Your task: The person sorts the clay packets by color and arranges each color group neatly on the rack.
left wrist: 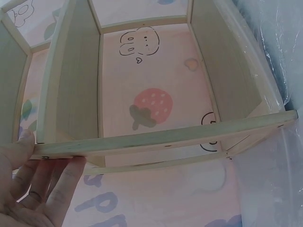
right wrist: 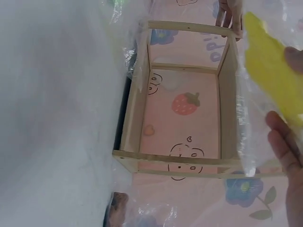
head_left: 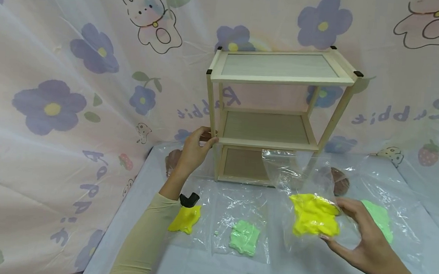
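Observation:
A small three-tier wooden shelf point(head_left: 266, 144) stands upright at the back. At the level of its middle board, my left hand point(head_left: 194, 151) holds the left front post; the left wrist view shows the thumb point(left wrist: 26, 142) on one side and the fingers on the other. My right hand point(head_left: 368, 245) pinches the edge of a clear zip bag point(head_left: 283, 171), raised in front of the shelf's lower right. Inside that bag is a flattened lump of bright yellow clay-like material point(head_left: 313, 215). The bag hides part of the bottom board.
Flat on the white-covered table point(head_left: 214, 272) lie more clear bags. They contain a yellow lump point(head_left: 185, 219) beside a black piece point(head_left: 189, 200), a pale green lump point(head_left: 244, 237), another green lump point(head_left: 380, 216) and brown lumps point(head_left: 340, 181). A printed curtain point(head_left: 88, 153) hangs behind.

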Demonstrator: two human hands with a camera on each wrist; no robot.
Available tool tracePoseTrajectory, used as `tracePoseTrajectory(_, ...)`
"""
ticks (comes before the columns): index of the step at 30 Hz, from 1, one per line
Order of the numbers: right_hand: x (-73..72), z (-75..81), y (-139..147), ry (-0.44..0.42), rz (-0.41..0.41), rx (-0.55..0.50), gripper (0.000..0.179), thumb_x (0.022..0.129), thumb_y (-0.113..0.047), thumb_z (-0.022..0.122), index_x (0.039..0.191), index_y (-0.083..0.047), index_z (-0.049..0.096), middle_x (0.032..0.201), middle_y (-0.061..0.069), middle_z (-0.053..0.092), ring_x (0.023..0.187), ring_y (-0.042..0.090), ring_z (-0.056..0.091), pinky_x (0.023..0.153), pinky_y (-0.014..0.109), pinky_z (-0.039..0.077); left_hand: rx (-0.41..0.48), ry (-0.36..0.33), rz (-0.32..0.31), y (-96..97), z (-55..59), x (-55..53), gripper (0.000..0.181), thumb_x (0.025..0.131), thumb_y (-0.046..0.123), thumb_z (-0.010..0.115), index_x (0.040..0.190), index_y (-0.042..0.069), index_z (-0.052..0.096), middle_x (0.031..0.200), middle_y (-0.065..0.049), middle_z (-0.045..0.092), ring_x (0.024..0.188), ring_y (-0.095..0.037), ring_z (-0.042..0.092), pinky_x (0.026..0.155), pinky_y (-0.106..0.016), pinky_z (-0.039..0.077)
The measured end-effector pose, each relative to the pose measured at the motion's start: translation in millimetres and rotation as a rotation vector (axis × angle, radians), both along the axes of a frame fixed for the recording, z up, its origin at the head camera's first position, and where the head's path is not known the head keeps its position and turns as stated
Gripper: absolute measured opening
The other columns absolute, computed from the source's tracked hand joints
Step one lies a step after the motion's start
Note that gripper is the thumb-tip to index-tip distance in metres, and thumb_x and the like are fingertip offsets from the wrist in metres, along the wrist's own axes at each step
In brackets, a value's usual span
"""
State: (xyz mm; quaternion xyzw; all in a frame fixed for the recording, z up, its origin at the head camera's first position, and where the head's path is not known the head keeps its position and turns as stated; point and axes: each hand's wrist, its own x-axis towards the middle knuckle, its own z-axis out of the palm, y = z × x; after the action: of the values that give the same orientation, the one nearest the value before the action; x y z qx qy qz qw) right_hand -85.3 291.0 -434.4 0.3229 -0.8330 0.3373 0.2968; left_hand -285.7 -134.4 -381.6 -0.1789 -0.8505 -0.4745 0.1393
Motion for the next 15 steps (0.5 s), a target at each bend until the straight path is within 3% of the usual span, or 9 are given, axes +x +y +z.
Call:
tracePoseTrajectory(8,-4.9,25.3,-10.4,0.147,0.013,-0.050,0.093,0.099,-0.063,0.068,0.126,0.025,0.052,0.142,0.005,0.056,0.140,0.007,0.048,0.118,0.012,0.039,0.005,0.009,0.000,-2.1,0.0,-1.1,0.028,0.106,0.021,0.072,0.130,0.006,0.068,0.119,-0.013,0.074,0.115,-0.032,0.068,0.104,-0.053,0.058)
tracePoseTrajectory(15,-13.4,58.1,-29.1,0.341,0.086,-0.184,0.085,0.100,-0.050,0.075,0.117,0.029,0.049,0.131,0.023,0.062,0.136,0.013,0.052,0.116,0.015,0.044,0.010,0.001,-0.005,-2.9,-1.3,-2.7,0.028,0.106,0.021,0.072,0.129,0.007,0.069,0.119,-0.013,0.074,0.116,-0.032,0.069,0.105,-0.056,0.058)
